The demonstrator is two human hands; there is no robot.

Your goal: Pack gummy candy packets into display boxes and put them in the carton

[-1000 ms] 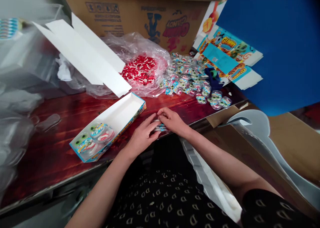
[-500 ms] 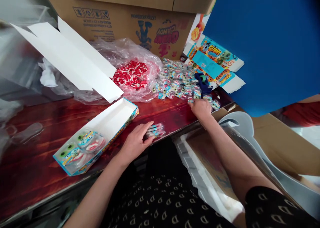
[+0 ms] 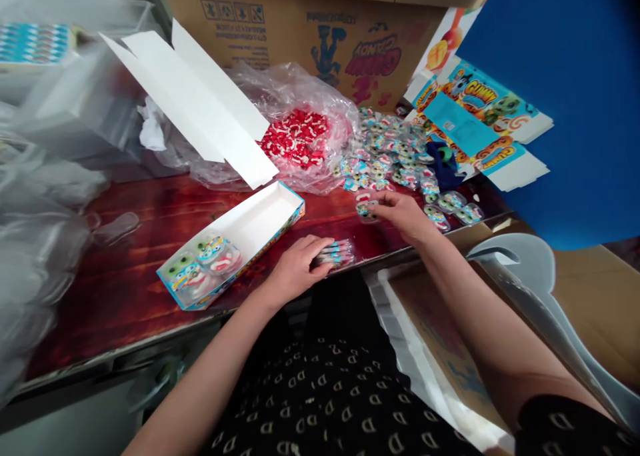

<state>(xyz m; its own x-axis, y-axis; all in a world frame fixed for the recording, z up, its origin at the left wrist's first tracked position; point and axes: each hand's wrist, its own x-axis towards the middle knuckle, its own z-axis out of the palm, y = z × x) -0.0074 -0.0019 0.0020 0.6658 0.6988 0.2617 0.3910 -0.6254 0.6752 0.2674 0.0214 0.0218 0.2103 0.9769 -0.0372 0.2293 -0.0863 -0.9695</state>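
Observation:
My left hand [image 3: 299, 269] is closed around one end of a stack of candy packs [image 3: 340, 253] at the table's front edge. Between the fingers of my right hand [image 3: 397, 213] is a single clear candy pack [image 3: 366, 206] with red, white and green in it, held just above the table. Left of my left hand lies an open display box [image 3: 265, 226], white inside with a blue printed side; several candy packs [image 3: 205, 266] sit in its near end. A heap of similar candy packs [image 3: 383, 149] spreads behind my right hand.
A clear plastic bag of red and white gummies [image 3: 300, 139] lies at the back, before a large cardboard carton [image 3: 295, 39]. Flattened printed boxes [image 3: 467, 113] lean at the right by a blue panel [image 3: 565, 123]. A grey plastic piece [image 3: 525, 263] stands below the table edge.
My right hand has come left and away from the heap, carrying a candy pack. My left hand stays at the stack. The whole view has shifted with the head.

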